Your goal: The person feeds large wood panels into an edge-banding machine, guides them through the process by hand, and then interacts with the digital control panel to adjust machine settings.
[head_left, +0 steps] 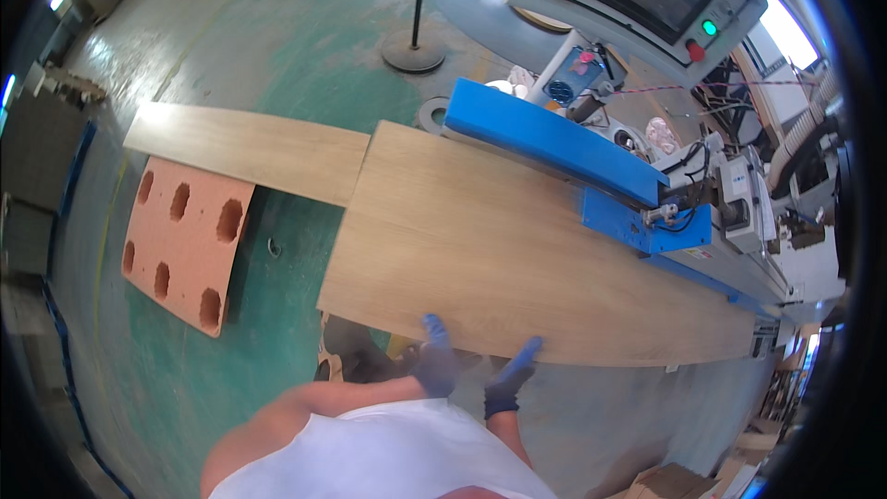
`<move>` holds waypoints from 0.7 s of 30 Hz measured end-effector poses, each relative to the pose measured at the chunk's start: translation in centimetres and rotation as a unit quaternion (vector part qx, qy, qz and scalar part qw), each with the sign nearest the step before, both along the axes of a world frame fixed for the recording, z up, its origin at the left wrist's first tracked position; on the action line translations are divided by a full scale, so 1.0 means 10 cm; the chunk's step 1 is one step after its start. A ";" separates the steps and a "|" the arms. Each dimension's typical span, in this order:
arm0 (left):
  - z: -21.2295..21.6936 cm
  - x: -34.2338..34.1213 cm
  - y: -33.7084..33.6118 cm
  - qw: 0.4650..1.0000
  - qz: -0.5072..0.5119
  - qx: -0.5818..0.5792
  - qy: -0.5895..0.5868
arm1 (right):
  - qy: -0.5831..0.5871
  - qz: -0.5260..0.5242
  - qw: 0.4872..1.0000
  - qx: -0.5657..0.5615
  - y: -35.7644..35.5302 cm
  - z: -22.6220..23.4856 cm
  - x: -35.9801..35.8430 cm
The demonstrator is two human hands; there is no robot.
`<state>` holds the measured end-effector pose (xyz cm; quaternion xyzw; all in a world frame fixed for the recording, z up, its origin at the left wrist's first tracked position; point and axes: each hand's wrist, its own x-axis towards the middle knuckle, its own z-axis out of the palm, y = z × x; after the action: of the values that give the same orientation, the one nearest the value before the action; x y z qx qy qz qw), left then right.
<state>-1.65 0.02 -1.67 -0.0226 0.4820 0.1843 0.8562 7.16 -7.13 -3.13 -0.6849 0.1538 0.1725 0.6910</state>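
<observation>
The left hand at 6 o'clock and right hand at 5, in grey gloves with blue fingertips, each lay a digit on the near edge of a large, pale-brown wood-grain panel at centre; how far they close, I cannot tell. The panel's far edge meets a long blue metal beam at 1 o'clock. Green-painted floor shows at 9 o'clock. A small pale label at 4 is unreadable.

Beyond the left hand, a fan; to that hand's left, pink holed board; to its right, cardboard box.
</observation>
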 end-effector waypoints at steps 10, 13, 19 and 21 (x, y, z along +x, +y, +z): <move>-0.21 0.45 -0.38 0.894 -0.422 0.099 -0.116 | -0.024 0.039 0.999 -0.029 -0.74 -0.52 0.77; -0.47 0.47 -0.30 0.659 -0.510 0.538 -0.127 | -0.052 0.000 0.997 -0.061 -0.94 -0.58 1.16; -2.75 -0.57 0.40 0.865 -0.326 0.381 -0.036 | -0.004 -0.018 0.993 -0.120 -1.27 -0.39 1.65; -3.10 -1.02 0.99 0.901 -0.323 0.270 0.107 | -0.023 -0.017 0.991 -0.132 -2.20 -0.72 2.16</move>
<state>-11.85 9.90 -32.62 0.3861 0.4836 0.0220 0.7852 28.79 -29.10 -10.30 -0.7708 0.1710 0.1230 0.6012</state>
